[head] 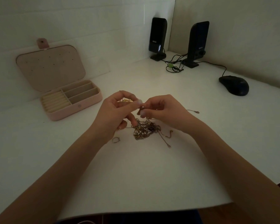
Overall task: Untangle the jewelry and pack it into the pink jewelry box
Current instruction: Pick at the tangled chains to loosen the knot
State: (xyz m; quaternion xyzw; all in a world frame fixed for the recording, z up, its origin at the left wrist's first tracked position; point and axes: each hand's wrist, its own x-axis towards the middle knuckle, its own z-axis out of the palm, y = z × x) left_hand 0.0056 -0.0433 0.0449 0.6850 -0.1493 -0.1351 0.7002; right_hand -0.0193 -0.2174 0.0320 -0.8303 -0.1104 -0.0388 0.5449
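A tangled heap of chains and beaded jewelry (145, 130) lies on the white desk (136, 175), with a dark red stone in it. My left hand (115, 112) and my right hand (165, 112) meet just above the heap, both pinching a thin chain that rises from it. A small ring (116, 140) lies loose to the heap's left. One chain end with a clasp (196, 112) trails out to the right. The pink jewelry box (71, 101) stands open at the left, its compartments holding nothing I can see.
Two black speakers (158, 38) (198, 44) stand in the back corner with a bundle of cables (174, 67). A black mouse (233, 85) lies at the right. The desk's front edge runs below my forearms.
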